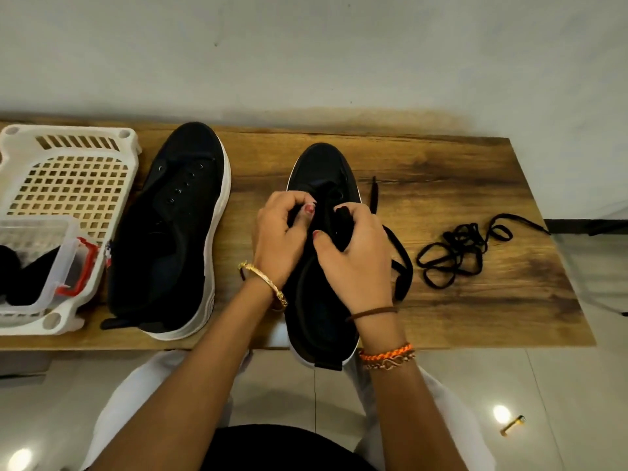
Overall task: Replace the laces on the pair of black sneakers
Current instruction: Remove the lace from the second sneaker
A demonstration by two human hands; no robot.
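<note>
Two black sneakers with white soles lie on a wooden table [441,171]. The left sneaker [170,232] has bare eyelets and no lace. The right sneaker [323,300] sits in front of me, its heel over the table's front edge. My left hand [278,239] grips the left side of its upper with curled fingers. My right hand [356,256] pinches a flat black lace [402,266] at the tongue; the lace loops out to the right of the shoe. A thin black lace [462,253] lies tangled on the table at the right.
A white plastic basket [68,185] stands at the table's left end, holding a clear box [51,266] with a red latch and something black inside. A wall runs behind the table. On the tiled floor at lower right lies a small yellow object [513,424].
</note>
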